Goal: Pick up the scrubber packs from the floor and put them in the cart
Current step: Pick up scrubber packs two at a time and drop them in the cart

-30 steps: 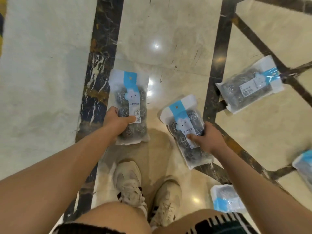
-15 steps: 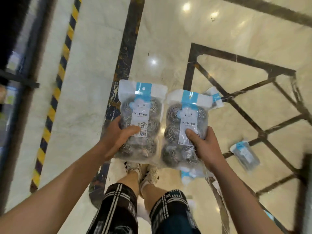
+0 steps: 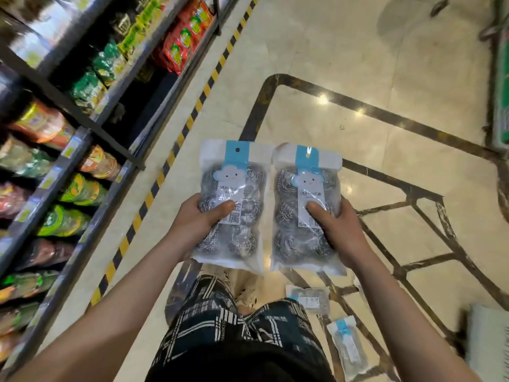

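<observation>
I hold two clear packs of steel scrubbers with blue-and-white headers side by side, upright, well above the floor. My left hand (image 3: 198, 219) grips the left scrubber pack (image 3: 234, 188) at its lower left, thumb across the label. My right hand (image 3: 337, 227) grips the right scrubber pack (image 3: 304, 188) at its lower right. Two more scrubber packs lie on the marble floor near my feet, one (image 3: 309, 297) beside my right shoe and one (image 3: 348, 350) further right. At the far right edge stands a green thing (image 3: 501, 100) that may be the cart; I cannot tell.
Store shelves (image 3: 68, 133) full of coloured snack bags run along the left, bordered by a yellow-black floor stripe (image 3: 165, 166). A pale object (image 3: 487, 334) lies at the lower right edge. My legs in checked shorts fill the bottom middle.
I have risen from a crouch, lifting both packs off the floor to chest height. The view has swung up and left, bringing the shelves into sight.
</observation>
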Demonstrator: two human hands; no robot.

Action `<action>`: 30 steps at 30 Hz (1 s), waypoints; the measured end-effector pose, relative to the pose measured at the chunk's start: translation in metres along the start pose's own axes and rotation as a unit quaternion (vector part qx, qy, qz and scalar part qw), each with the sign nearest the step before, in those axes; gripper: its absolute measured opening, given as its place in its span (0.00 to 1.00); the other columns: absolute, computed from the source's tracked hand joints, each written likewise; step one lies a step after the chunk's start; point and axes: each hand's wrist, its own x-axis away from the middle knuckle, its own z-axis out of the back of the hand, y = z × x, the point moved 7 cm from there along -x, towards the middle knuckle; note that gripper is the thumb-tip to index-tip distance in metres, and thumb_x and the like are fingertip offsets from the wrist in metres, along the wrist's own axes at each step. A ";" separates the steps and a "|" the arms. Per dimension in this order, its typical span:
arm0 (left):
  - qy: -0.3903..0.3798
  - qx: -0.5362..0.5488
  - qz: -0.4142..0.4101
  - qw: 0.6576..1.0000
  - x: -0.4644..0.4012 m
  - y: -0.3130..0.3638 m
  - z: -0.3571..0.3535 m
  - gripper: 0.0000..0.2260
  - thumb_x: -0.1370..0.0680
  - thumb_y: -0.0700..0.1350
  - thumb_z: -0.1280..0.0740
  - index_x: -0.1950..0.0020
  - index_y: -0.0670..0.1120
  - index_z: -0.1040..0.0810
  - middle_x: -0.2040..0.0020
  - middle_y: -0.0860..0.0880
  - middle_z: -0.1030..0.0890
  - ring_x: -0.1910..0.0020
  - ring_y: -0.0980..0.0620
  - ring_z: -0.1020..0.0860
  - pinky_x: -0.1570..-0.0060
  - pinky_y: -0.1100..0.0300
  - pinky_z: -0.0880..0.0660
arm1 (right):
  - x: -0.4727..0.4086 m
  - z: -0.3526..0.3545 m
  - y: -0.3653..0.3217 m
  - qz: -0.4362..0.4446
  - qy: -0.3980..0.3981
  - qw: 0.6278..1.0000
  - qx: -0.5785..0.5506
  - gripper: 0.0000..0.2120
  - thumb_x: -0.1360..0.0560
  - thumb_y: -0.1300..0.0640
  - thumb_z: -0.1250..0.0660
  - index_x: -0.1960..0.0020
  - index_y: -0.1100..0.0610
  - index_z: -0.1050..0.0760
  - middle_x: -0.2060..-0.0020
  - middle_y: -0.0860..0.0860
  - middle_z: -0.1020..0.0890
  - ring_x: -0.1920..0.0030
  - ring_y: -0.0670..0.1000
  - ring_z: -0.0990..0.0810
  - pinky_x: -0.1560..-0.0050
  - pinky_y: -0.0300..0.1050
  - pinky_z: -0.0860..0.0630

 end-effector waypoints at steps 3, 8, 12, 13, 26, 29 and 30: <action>0.038 0.038 -0.006 0.999 0.036 0.005 0.026 0.17 0.26 0.49 0.22 0.40 0.48 0.18 0.49 0.50 0.11 0.51 0.48 0.13 0.46 0.48 0.17 | 0.015 -0.016 -0.030 0.020 -0.039 0.999 0.004 0.31 0.34 0.39 0.20 0.37 0.53 0.22 0.46 0.50 0.12 0.47 0.53 0.12 0.42 0.62 0.16; 0.111 0.092 -0.021 0.989 0.094 -0.002 0.077 0.17 0.26 0.51 0.22 0.39 0.51 0.18 0.48 0.53 0.12 0.47 0.49 0.13 0.44 0.49 0.18 | 0.035 -0.077 -0.067 0.061 -0.117 0.990 0.039 0.31 0.33 0.40 0.19 0.37 0.53 0.22 0.46 0.51 0.12 0.48 0.53 0.12 0.44 0.60 0.16; 0.166 0.124 -0.039 0.977 0.139 -0.016 0.126 0.26 0.31 0.58 0.21 0.36 0.53 0.19 0.44 0.54 0.13 0.44 0.51 0.14 0.38 0.45 0.21 | 0.062 -0.139 -0.091 0.103 -0.181 0.976 0.055 0.20 0.26 0.51 0.21 0.39 0.56 0.22 0.49 0.50 0.12 0.56 0.44 0.12 0.60 0.38 0.18; 0.180 0.136 -0.040 0.974 0.150 -0.022 0.138 0.27 0.32 0.59 0.21 0.36 0.54 0.19 0.44 0.54 0.13 0.45 0.51 0.14 0.38 0.44 0.21 | 0.070 -0.152 -0.094 0.113 -0.195 0.972 0.062 0.19 0.26 0.53 0.22 0.39 0.57 0.22 0.51 0.50 0.12 0.57 0.44 0.12 0.62 0.36 0.18; 0.353 0.243 -0.026 0.903 0.339 -0.184 0.281 0.19 0.27 0.54 0.22 0.38 0.52 0.19 0.47 0.53 0.12 0.48 0.51 0.14 0.45 0.49 0.19 | 0.239 -0.338 -0.052 0.158 -0.348 0.910 0.163 0.30 0.32 0.40 0.20 0.37 0.55 0.21 0.48 0.52 0.11 0.51 0.53 0.11 0.49 0.59 0.14; 0.388 0.281 -0.027 0.878 0.398 -0.231 0.311 0.16 0.25 0.52 0.23 0.40 0.50 0.17 0.47 0.49 0.12 0.50 0.46 0.13 0.47 0.44 0.17 | 0.297 -0.392 -0.032 0.157 -0.385 0.889 0.192 0.28 0.30 0.43 0.20 0.38 0.57 0.23 0.53 0.52 0.14 0.64 0.49 0.16 0.69 0.41 0.19; 0.398 0.296 -0.031 0.867 0.419 -0.245 0.320 0.15 0.25 0.51 0.23 0.40 0.50 0.17 0.47 0.49 0.12 0.50 0.45 0.13 0.48 0.43 0.17 | 0.316 -0.410 -0.026 0.161 -0.400 0.880 0.196 0.26 0.28 0.46 0.20 0.38 0.57 0.24 0.55 0.52 0.15 0.68 0.47 0.20 0.74 0.35 0.25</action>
